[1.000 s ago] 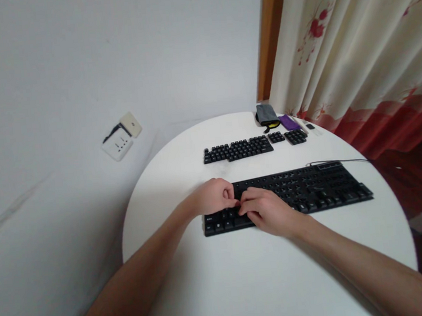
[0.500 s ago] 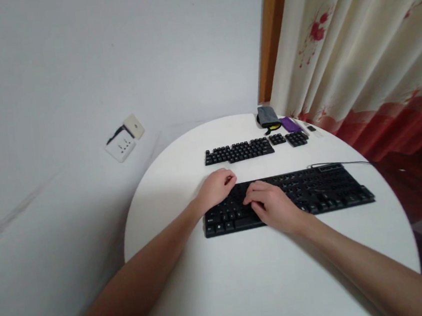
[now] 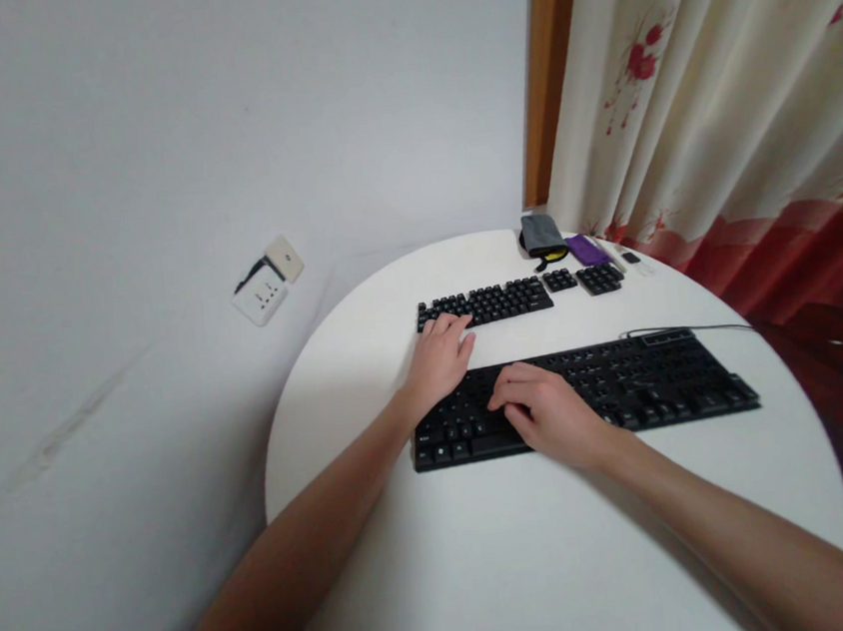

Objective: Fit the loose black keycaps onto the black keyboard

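Observation:
A black keyboard (image 3: 654, 381) lies across the table, many of its switches bare and a few keycaps fitted at its lower left. Loose black keycaps (image 3: 510, 299) stand in keyboard-like rows behind it. My left hand (image 3: 436, 362) stretches over the keyboard's left part, fingers extended and apart, fingertips at the front edge of the loose keycaps. Over the keyboard's left-middle part rests my right hand (image 3: 548, 413), its fingers curled in and pressed together. Whatever its fingertips hold is hidden.
At the back right of the round white table (image 3: 418, 567) lie a grey pouch (image 3: 543, 234), a purple cloth-like item (image 3: 587, 250) and small items. A cable (image 3: 686, 328) runs off the right edge. The wall with a socket (image 3: 260, 294) stands left; a curtain (image 3: 733, 122) hangs right.
My left hand has moved forward from the keyboard's upper left to the loose keycaps, its fingers uncurling. My right hand stays in place on the keyboard. The view has shifted slightly.

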`<state>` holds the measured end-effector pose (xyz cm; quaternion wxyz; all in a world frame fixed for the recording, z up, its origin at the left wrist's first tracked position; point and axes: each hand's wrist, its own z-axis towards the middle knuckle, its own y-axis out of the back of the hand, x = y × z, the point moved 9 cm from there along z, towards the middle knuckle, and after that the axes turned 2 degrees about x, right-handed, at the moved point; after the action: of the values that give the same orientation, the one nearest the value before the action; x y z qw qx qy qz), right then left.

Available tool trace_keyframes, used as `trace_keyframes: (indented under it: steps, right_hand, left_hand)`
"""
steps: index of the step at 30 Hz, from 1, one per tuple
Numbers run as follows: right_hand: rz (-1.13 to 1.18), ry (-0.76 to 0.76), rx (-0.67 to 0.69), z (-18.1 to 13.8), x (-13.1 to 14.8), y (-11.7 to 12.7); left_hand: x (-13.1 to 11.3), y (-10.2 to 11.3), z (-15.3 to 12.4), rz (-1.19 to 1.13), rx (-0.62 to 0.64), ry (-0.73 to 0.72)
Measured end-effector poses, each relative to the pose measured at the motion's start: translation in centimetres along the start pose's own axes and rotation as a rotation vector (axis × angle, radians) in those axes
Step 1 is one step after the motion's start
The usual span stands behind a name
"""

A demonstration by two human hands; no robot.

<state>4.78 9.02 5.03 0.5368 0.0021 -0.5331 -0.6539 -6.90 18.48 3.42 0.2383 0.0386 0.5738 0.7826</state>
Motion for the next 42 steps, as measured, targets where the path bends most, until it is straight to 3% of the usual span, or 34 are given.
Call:
trace_keyframes:
  steps: [14, 29, 42]
  right_hand:
    - [0.029, 0.015, -0.029, -0.1, -0.5, 1.3]
    - [0.049, -0.010, -0.033, 0.0, -0.9, 1.5]
    - [0.068, -0.047, -0.052, 0.1, -1.5, 1.9]
  left_hand:
    - [0.1, -1.6, 2.9, 0.136, 0.051, 0.031]
    - [-0.7, -0.9, 1.6, 0.109, 0.088, -0.071]
    - [1.2, -1.5, 2.9, 0.044, 0.053, 0.022]
